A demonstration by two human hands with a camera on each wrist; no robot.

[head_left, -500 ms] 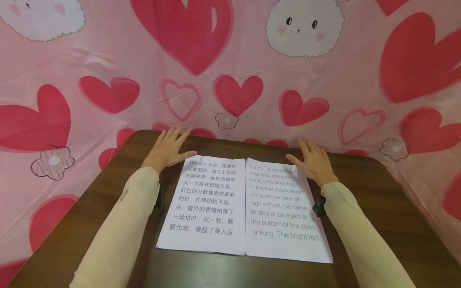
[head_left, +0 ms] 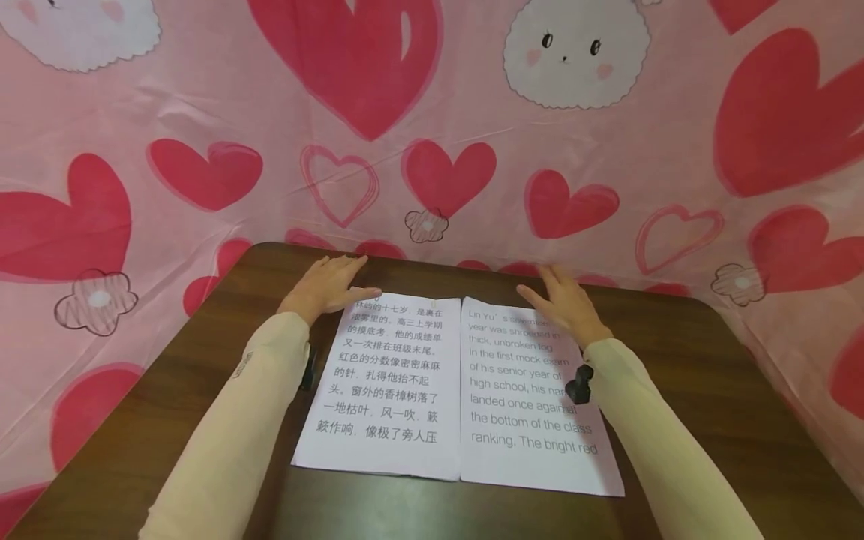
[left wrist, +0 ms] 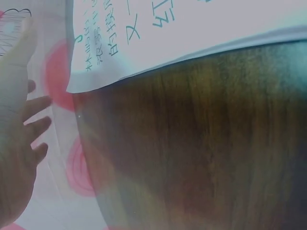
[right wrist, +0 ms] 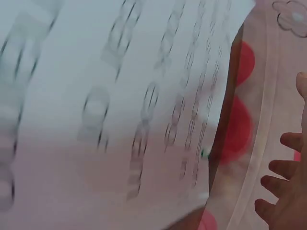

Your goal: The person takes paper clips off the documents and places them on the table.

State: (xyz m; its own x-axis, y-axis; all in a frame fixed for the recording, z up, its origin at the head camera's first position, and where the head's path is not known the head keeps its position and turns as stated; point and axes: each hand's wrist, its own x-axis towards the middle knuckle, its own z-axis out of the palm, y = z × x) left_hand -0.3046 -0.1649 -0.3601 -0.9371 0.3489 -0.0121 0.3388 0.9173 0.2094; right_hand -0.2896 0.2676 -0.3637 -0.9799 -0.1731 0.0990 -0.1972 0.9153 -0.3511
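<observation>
Two printed paper stacks lie side by side: a left one with Chinese text (head_left: 381,375) and a right one with English text (head_left: 523,409). Over the upper left corner of the Chinese pages hovers my left hand (head_left: 324,286), fingers extended, thumb pointing inward, holding nothing. My right hand (head_left: 565,306) is stretched out above the top right part of the English pages, its thumb apart from the fingers. In the left wrist view, the spread fingers of the left hand (left wrist: 17,143) are beside the page's corner. A small green clip (right wrist: 205,154) sits on the English pages' top edge.
The papers lie on a dark brown wooden table (head_left: 364,510) with rounded far corners. Right behind it hangs a pink cloth (head_left: 283,90) printed with red hearts. Cream sleeves cover both arms, and a black device (head_left: 579,384) is strapped at the right wrist.
Both hands have moved inward over the papers' upper corners, the left one to the right and the right one to the left. The left fingers have come closer together. The papers have stayed put.
</observation>
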